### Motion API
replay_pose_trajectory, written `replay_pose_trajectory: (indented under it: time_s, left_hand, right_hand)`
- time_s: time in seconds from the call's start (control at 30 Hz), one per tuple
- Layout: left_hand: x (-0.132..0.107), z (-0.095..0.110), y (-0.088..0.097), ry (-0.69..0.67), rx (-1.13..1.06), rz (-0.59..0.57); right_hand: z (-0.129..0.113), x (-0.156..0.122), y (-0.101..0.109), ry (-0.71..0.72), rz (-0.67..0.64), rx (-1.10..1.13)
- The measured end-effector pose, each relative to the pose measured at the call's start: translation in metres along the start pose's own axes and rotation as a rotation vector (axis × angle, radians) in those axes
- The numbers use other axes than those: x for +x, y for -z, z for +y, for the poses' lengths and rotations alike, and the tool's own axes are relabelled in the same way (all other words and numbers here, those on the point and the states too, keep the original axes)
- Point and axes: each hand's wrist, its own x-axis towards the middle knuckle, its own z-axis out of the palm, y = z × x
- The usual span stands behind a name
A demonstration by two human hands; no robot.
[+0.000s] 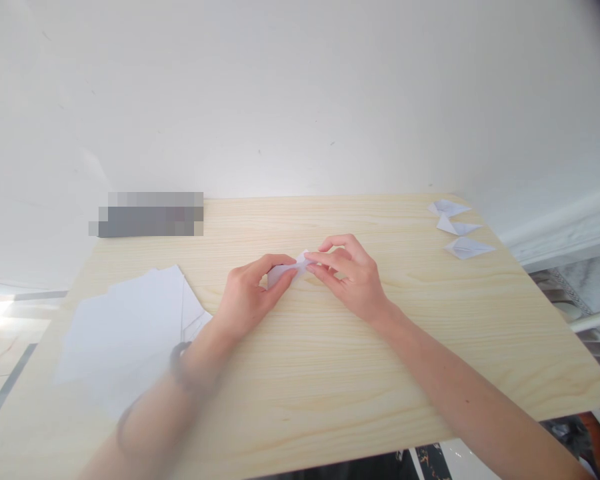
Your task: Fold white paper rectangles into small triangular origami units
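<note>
Just above the middle of the wooden table (300, 373), a small folded piece of white paper (279, 272) is between my two hands. My left hand (253, 287) pinches its left part between thumb and fingers. At its right end, the thumb and index finger of my right hand (353, 270) close on the paper, with the other fingers curled above. Parts of the paper are hidden behind my fingertips, so its full shape cannot be made out. A dark band (181, 365) is around my left wrist.
Spread sheets of white paper (135, 320) lie at the left, partly under my left forearm. Several folded, pointed paper pieces (470, 248) rest at the far right. A blurred-out dark object (147, 223) stands at the back left. Behind the table rises a white wall (290, 100).
</note>
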Motion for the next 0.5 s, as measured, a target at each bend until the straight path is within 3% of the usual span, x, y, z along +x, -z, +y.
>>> replay_pose_trajectory:
  time_s: [0.2, 0.4, 0.5]
  left_hand:
    - [-0.001, -0.003, 0.0, -0.034, -0.002, -0.005]
    - [-0.001, -0.011, 0.0, -0.272, 0.081, -0.05]
    - [0.0, -0.015, 0.001, -0.319, 0.103, -0.07]
  right_hand:
    - [0.001, 0.0, 0.0, -0.026, -0.059, 0.015]
    - [0.004, 0.0, -0.002, -0.035, -0.061, 0.038]
    - [0.005, 0.001, -0.002, -0.005, -0.074, 0.007]
